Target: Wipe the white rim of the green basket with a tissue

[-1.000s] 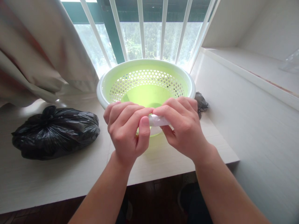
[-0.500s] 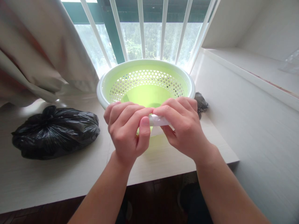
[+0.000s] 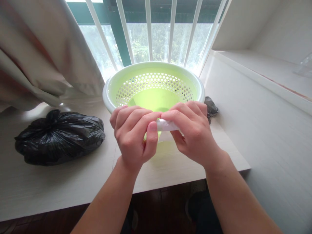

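Side by side, my left hand (image 3: 133, 138) and my right hand (image 3: 192, 131) are closed at the front of a light-green laundry basket (image 3: 158, 68) with a pale grey rim and a holed wall. Between their fingers shows a short white roll (image 3: 168, 125), level with the basket's front rim. My left thumb presses on its near side, and my index fingertips almost meet above it. A small white flap (image 3: 165, 136) hangs just below. Whether the roll is wrapped on the rim or separate from it, I cannot tell.
A knotted black plastic bag (image 3: 60, 138) lies left on the pale ledge (image 3: 73, 185). Behind the basket's right side is a smaller dark bag (image 3: 211, 107). Window bars (image 3: 148, 32) stand behind, a curtain (image 3: 46, 52) at left, and a white panel (image 3: 265, 120) at right.
The whole view has shifted very slightly. Both hands keep the same grip on the white roll, and the basket and bags stay in place.
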Demonstrator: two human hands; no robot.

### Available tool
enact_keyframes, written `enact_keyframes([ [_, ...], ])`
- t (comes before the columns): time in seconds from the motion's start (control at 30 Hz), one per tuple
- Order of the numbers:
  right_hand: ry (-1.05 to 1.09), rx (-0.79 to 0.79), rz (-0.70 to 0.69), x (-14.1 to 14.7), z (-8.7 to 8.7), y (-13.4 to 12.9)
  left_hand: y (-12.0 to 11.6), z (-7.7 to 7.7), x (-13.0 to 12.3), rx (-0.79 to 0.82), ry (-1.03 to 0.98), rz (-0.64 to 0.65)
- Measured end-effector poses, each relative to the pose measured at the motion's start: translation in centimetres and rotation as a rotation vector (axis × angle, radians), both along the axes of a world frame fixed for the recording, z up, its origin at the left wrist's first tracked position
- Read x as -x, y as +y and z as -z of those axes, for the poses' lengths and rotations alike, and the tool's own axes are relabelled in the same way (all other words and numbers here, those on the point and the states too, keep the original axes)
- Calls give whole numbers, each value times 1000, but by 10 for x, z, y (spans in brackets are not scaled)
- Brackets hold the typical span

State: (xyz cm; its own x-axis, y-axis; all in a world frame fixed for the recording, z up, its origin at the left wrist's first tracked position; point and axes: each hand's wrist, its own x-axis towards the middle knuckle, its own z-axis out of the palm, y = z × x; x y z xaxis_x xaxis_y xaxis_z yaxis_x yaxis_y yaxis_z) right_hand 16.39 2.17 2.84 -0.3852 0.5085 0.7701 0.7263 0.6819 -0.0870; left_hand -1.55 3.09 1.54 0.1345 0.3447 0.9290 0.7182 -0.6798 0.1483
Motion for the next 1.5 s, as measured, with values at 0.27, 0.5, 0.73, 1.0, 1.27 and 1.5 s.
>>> enact_keyframes([
  [0.27, -4, 4, -7, -2, 0, 0, 0, 2, 0, 16, -1, -2],
  [0.5, -13, 12, -4, -3, 0, 0, 1, 2, 0, 8, -2, -5],
  [0.73, 25, -33, -2, -1, 4, 1, 1, 2, 0, 11, -9, 5],
  [1.0, 52, -46, 10, 2, 5, 0, 0, 2, 0, 10, -13, 2],
  [1.27, 58, -48, 6, 2, 6, 0, 0, 3, 0, 17, -17, 3],
  [1.5, 61, -44, 14, 3, 6, 0, 0, 4, 0, 24, -16, 5],
])
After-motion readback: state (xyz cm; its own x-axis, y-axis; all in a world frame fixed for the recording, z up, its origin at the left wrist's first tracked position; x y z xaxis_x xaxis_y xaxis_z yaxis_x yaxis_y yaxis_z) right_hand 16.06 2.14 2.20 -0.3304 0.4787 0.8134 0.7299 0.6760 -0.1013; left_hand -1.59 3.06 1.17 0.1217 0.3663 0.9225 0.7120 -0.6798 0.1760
